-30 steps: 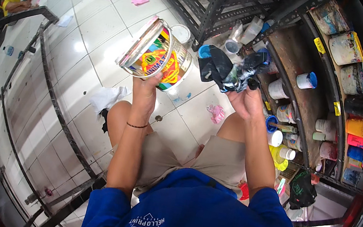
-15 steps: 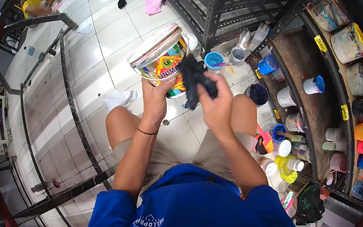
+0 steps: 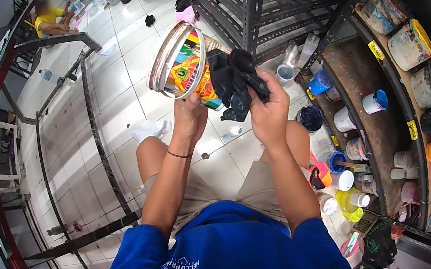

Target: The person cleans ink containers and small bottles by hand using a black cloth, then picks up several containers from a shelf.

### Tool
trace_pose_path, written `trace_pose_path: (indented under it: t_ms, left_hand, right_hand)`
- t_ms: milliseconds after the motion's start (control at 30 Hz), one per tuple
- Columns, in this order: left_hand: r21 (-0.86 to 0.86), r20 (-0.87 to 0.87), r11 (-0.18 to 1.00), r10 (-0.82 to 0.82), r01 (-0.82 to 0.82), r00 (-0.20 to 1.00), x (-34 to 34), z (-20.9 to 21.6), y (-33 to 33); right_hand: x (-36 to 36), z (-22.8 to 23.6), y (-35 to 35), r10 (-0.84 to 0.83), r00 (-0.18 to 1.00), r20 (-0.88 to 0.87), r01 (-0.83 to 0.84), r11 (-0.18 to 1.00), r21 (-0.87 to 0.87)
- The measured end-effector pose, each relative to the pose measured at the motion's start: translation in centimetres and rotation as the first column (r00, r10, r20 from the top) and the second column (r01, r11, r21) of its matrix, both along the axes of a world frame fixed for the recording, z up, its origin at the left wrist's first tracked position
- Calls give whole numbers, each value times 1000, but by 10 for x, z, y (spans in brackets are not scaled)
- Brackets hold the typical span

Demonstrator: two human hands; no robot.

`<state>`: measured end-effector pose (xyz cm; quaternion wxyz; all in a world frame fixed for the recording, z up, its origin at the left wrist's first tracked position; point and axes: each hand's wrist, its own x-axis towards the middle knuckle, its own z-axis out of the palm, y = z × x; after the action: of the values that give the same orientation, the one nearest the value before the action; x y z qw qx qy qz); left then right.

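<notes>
A paint bucket (image 3: 184,73) with a colourful printed label is held up in front of me, tipped on its side with its pale rim to the left. A wire handle loops around its body. My left hand (image 3: 189,119) grips it from below, thumb on the label side. In my right hand (image 3: 271,112) is a crumpled black cloth (image 3: 235,81), pinched between thumb and fingers. The cloth lies against the right end of the bucket and hides that end. Below both hands are my knees and the tiled floor.
Curved shelves (image 3: 346,54) with paint tubs stand at the right. A black metal rack (image 3: 251,16) rises ahead. Paint pots, including a yellow one (image 3: 349,200), crowd the floor by my right knee. A metal frame (image 3: 96,138) runs along the left; beyond it sits a person in yellow (image 3: 50,18).
The bucket has turned further onto its side, and its wire handle now stands across the label. The black cloth has shifted upward on its right end. The view has moved slightly.
</notes>
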<state>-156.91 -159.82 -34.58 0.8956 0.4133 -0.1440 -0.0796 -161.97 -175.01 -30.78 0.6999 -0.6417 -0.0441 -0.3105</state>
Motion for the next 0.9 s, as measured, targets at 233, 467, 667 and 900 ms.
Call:
trace_pose_path:
  t_ms: [233,467,667,900]
  left_hand:
    - [34,12,998,-49,49,999,-2,28,2]
    - [-80,-51,996,-29,24,998,-4,63,-14]
    - [-173,-58,981,-100,89,993,6,79,-15]
    - [-144,-102,986,-100,85,990,-11,80,-8]
  right_hand:
    - [13,27,-16,-180,983,16,181,982,-59]
    - [25,39,5,-207,978,-4,205,969,139]
    - [4,23,26,-206,912,356,345,853,-392]
    - [2,34,13,-277,840,466,471,798,-375]
